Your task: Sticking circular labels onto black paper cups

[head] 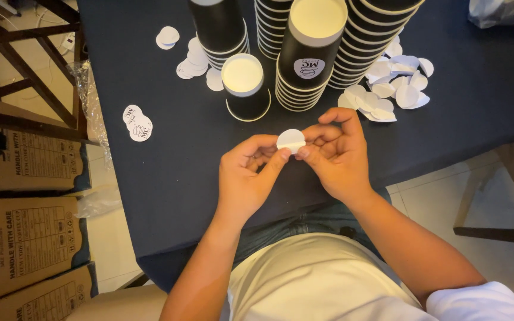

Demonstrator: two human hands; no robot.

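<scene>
Sticker disc, round and white, sits pinched between both hands just above the dark surface, in front of the cups. Going left to right: cardboard boxes stand on the floor beside the surface, and a small pile of printed round stickers lies near the surface's left edge. The left hand closes its thumb and forefinger on the disc's left rim; the right hand grips the right rim with its fingertips, the other fingers curled in. Behind them stand a single upturned black cup and tall stacks of black cups; to the right lies a heap of blank white backing discs. The disc looks paper-thin, very light and floppy, likely to crease, and tacky once peeled, so it is best held by its very edge with fingertips only.
</scene>
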